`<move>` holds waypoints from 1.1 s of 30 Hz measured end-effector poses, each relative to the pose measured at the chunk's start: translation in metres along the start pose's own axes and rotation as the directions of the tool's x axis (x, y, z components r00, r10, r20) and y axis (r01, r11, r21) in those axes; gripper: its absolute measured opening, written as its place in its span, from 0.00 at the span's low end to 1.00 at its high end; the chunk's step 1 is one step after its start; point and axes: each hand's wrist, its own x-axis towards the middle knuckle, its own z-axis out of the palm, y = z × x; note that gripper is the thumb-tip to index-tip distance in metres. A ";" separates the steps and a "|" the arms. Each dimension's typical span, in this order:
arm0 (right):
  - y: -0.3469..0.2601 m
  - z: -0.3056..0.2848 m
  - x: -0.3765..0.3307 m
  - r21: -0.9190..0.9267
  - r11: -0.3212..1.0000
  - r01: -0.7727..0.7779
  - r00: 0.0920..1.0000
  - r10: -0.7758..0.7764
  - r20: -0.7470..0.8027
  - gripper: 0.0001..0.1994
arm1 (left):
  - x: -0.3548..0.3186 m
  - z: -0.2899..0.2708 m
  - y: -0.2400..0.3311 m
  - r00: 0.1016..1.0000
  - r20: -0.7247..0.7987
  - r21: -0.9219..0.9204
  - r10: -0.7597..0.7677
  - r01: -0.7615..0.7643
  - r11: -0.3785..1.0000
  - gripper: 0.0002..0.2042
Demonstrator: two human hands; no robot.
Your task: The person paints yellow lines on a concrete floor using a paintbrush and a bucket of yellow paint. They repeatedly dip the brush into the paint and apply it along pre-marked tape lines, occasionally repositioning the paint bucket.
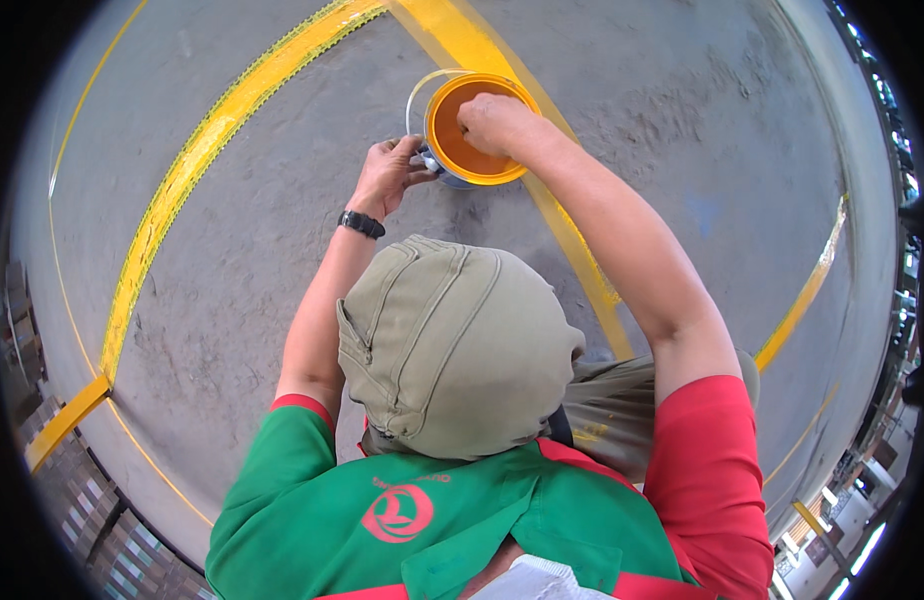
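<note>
A round paint can [502, 172] full of orange-yellow paint stands on the grey concrete floor [272, 230], right on a painted yellow line [572, 250]. My left hand [387, 175], with a black watch [362, 223] on its wrist, grips the can's near left rim. My right hand [492, 120] is curled into a fist over the can's mouth, knuckles up; anything inside the fist is hidden. The can's thin wire handle [419, 90] arcs up on the left side.
A wide yellow floor stripe [182, 180] curves from the top centre down to the left edge. Another yellow stripe [807, 290] runs at the right. A khaki cap [452, 340] and a green and red shirt [382, 510] fill the lower middle. Stacked goods [82, 500] sit at the lower left.
</note>
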 end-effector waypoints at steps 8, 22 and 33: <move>0.037 -0.013 -0.062 0.501 0.863 0.065 0.946 0.106 -0.306 0.14 | -0.023 0.018 0.008 0.991 -0.045 0.049 0.127 -0.124 0.991 0.10; 0.056 0.057 -0.124 0.902 -0.361 0.235 0.684 0.721 0.111 0.22 | -0.018 0.007 0.006 0.992 -0.040 -0.002 0.121 -0.121 0.993 0.07; 0.055 0.081 -0.136 0.820 -0.468 0.329 0.846 0.532 -0.036 0.11 | -0.022 0.004 0.004 0.990 -0.042 -0.016 0.136 -0.136 0.991 0.08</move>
